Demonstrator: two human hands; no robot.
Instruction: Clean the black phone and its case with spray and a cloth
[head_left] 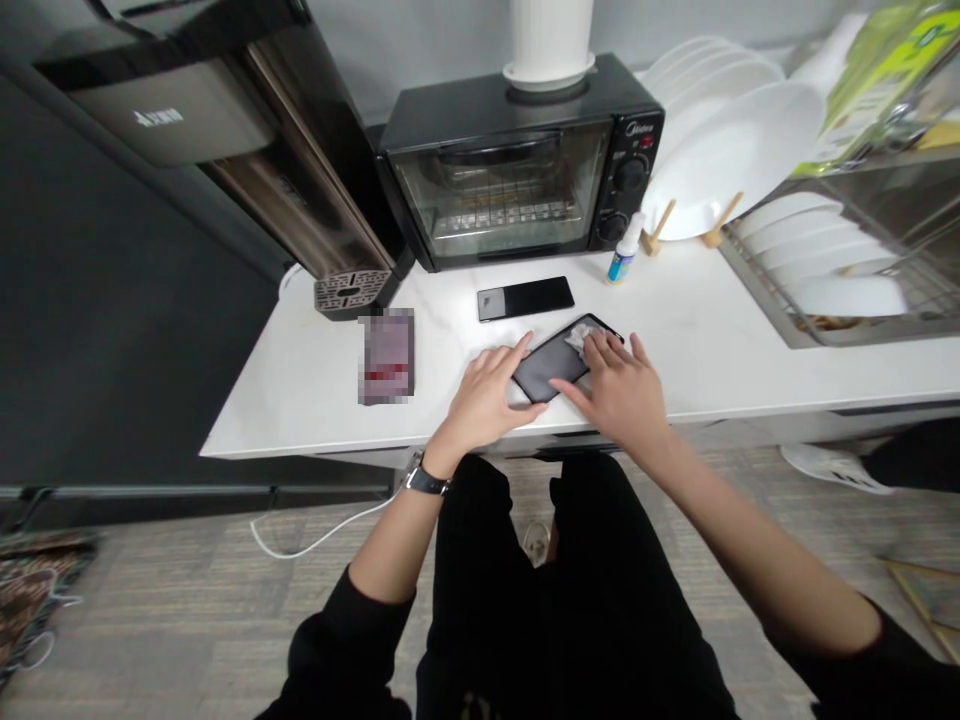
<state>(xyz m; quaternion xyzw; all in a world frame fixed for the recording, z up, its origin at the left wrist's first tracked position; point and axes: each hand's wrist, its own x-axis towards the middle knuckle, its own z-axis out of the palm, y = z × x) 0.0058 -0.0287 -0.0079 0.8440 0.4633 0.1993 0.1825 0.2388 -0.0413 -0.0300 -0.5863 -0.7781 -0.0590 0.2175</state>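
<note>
A black phone (553,366) lies tilted on the white counter with its dark screen up. My left hand (493,396) holds it by its left end, index finger at the far corner and thumb at the near edge. In my right hand (625,388) is a crumpled white tissue (579,338), pressed by the fingertips onto the right part of the screen. The right thumb rests over the phone's near edge. Just behind lies a second black phone (536,298), untouched. A small spray bottle (625,252) with a white top and blue label stands to the right.
A black toaster oven (510,190) backs the counter (300,415), with a white pot (551,40) on top. At left stand a drink dispenser (300,170) and a pixelated box (388,357). White plates (739,150) and a sink (787,320) are at right. Another person's shoe (836,466) shows below.
</note>
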